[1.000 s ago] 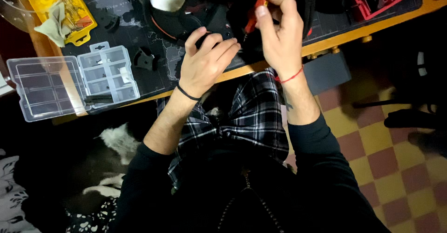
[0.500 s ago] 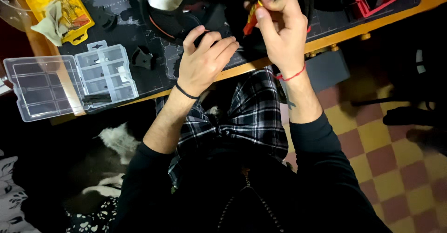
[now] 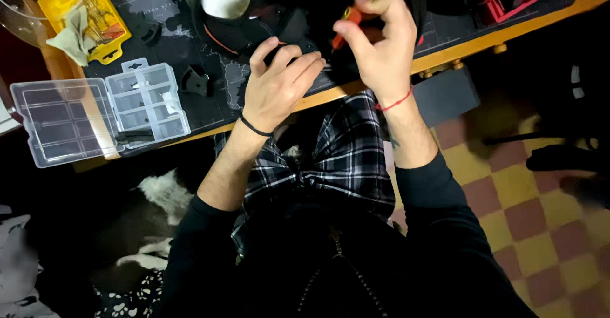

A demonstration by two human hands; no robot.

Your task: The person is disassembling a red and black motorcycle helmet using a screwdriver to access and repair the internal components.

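overhead, right hand (image 3: 381,45) pinching orange screwdriver (image 3: 343,26) — yellow package (image 3: 95,13)

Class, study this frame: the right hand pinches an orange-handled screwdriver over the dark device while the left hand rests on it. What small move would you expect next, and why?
Probably a small twist of the orange-handled screwdriver. The right hand pinches it with its tip angled down into the black device, and the left hand presses on the device at the desk edge, seemingly steadying it.
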